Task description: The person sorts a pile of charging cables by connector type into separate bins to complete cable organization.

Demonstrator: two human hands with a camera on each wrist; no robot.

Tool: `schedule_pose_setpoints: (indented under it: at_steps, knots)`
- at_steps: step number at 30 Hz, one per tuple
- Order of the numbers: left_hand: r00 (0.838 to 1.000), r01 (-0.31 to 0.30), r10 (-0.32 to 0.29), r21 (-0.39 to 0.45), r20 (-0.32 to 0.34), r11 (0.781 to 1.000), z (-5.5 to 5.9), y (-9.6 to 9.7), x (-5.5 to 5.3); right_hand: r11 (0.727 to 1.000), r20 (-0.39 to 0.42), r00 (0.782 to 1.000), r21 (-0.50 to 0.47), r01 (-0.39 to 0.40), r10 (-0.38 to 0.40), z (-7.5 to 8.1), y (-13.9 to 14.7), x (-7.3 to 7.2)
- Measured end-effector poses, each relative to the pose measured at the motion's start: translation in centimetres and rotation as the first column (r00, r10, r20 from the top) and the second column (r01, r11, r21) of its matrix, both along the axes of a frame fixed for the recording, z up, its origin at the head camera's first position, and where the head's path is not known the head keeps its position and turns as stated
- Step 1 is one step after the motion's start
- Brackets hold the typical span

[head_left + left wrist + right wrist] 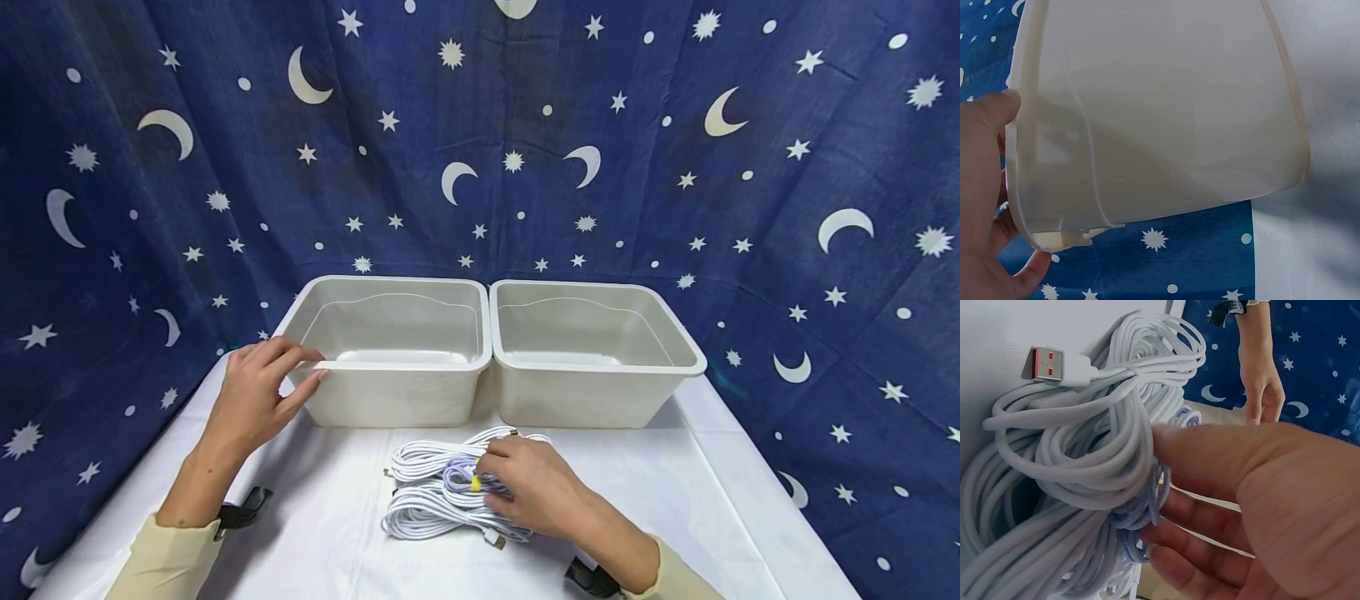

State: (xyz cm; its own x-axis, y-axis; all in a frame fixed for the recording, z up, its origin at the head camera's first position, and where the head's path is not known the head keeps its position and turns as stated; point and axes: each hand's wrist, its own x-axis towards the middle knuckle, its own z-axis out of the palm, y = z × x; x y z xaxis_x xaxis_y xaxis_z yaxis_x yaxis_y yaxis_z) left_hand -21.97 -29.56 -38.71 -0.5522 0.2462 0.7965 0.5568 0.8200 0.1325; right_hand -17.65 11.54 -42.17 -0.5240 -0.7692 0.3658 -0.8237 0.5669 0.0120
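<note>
My left hand [258, 396] holds the rim at the near left corner of the left plastic bin [390, 396]. The thumb [1002, 107] lies over the rim's edge in the left wrist view, with the other fingers around the corner. Low in front of the bins, my right hand [536, 483] reaches over a pile of coiled cables. Its thumb and curled fingers close around a lavender cable [455, 477] with a yellow tie. White coiled cables [423, 512] lie on both sides of it. In the right wrist view, a USB plug [1049, 364] sticks out from the white coils.
Beside the left bin stands a matching right bin [585, 400], their rims almost meeting. Both are open at the top, and only bare walls and floor show inside. A white cloth [337, 550] covers the table. Behind hangs a blue curtain [525, 200] with moons and stars.
</note>
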Motion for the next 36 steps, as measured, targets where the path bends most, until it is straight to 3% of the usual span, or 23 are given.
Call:
schedule_pose_setpoints:
  at_steps: [12,26,36]
  knots:
    - [1.000,-0.005,0.005,-0.003,0.005,1.000,0.11,0.05,0.00,0.999,0.045,0.998,-0.017,-0.042,0.043,-0.16,-0.04,-0.22]
    - [1.000,-0.005,0.005,0.003,0.011,1.000,-0.09,-0.05,0.05,0.995,-0.007,1.000,-0.098,-0.021,0.021,-0.27,-0.24,-0.08]
    - [1.000,-0.006,0.006,0.001,0.007,1.000,-0.09,-0.03,0.00,0.983,-0.069,0.995,-0.168,-0.078,0.067,-0.45,-0.52,-0.05]
